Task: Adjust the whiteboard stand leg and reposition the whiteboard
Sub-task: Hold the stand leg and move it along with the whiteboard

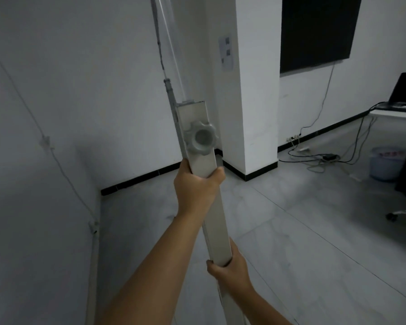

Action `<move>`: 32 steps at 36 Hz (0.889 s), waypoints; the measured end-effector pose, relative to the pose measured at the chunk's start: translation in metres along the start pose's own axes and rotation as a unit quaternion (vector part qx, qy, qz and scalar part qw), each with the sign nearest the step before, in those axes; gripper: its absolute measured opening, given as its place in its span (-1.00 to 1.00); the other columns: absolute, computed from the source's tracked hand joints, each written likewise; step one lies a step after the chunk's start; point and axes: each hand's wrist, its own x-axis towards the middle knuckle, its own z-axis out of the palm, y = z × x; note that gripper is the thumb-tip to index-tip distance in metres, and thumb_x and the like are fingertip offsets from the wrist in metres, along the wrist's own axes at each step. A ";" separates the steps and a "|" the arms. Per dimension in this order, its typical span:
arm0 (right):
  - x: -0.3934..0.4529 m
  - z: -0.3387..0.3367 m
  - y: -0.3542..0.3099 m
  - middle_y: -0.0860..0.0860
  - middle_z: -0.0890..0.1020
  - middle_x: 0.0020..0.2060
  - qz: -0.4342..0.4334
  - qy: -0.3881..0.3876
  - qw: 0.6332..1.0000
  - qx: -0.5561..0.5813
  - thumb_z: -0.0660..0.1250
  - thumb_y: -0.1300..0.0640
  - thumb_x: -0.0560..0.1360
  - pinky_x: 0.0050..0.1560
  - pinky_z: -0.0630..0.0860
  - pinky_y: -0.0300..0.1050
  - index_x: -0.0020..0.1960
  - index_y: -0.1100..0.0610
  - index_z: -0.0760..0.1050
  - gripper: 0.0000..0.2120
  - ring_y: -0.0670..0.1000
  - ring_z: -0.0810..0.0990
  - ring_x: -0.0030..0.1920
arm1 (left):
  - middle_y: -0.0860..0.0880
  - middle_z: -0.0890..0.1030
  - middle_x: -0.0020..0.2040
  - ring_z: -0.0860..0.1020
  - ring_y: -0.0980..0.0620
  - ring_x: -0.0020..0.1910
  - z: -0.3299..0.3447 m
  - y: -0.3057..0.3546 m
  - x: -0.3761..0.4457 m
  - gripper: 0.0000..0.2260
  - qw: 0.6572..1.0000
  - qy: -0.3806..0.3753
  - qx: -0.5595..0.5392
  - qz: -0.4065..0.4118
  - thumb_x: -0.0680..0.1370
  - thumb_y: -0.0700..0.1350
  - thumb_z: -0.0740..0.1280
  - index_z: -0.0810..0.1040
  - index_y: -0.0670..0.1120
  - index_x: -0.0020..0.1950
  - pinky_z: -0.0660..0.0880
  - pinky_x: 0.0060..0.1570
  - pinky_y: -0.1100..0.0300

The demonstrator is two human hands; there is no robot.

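A white square stand leg (217, 226) runs from the bottom of the head view up past the middle, tilted slightly left. A grey star-shaped knob (200, 139) sits on its upper end. Above the knob a thinner inner tube (171, 45) and the whiteboard's edge rise out of the top of the frame. My left hand (196, 187) is wrapped around the leg just below the knob. Lower down, my right hand (230, 269) grips the same leg. The board's face is not visible.
A white wall with a thin cable (45, 141) stands close on the left. Behind the leg is a white pillar (255, 90). At the right are a dark screen (316, 31), a desk with a laptop (398, 106), floor cables, a bin (384, 163) and a chair base (401, 215).
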 end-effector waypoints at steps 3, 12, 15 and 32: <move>0.035 0.015 -0.006 -0.02 0.56 -0.07 0.001 0.010 1.000 0.000 0.38 0.07 0.14 -0.43 0.48 -0.42 0.38 0.10 0.29 -0.19 -0.15 0.53 -0.18 | 0.12 0.49 -0.30 0.47 0.17 -0.34 -0.001 -0.021 0.037 -0.75 1.000 -0.006 0.010 0.007 0.33 -0.20 0.44 0.47 -0.12 -0.05 0.38 -0.52 0.55; 0.133 0.066 -0.014 -0.05 0.57 -0.10 0.003 0.025 1.000 0.016 0.36 0.11 0.14 -0.39 0.50 -0.40 0.40 0.14 0.27 -0.17 -0.16 0.55 -0.18 | 0.13 0.47 -0.32 0.46 0.19 -0.35 -0.012 -0.072 0.133 -0.74 1.000 -0.019 0.014 0.018 0.31 -0.21 0.45 0.44 -0.05 -0.11 0.39 -0.50 0.52; 0.155 0.083 -0.013 0.00 0.56 -0.05 0.003 0.016 0.999 0.030 0.38 0.13 0.16 -0.40 0.50 -0.49 0.40 0.16 0.28 -0.19 -0.16 0.54 -0.13 | 0.13 0.46 -0.33 0.46 0.19 -0.38 -0.020 -0.084 0.157 -0.73 0.999 -0.025 0.021 0.014 0.31 -0.19 0.46 0.39 0.06 -0.23 0.39 -0.50 0.49; 0.220 0.208 -0.029 0.04 0.51 0.21 0.020 0.059 0.997 0.050 0.47 0.32 0.26 0.13 0.52 -0.05 0.45 0.03 0.19 -0.15 0.05 0.49 0.07 | 0.08 0.48 -0.34 0.50 0.33 -0.43 -0.104 -0.139 0.253 -0.68 0.999 -0.049 0.001 0.006 0.30 -0.25 0.47 0.39 0.09 -0.30 0.42 -0.51 0.50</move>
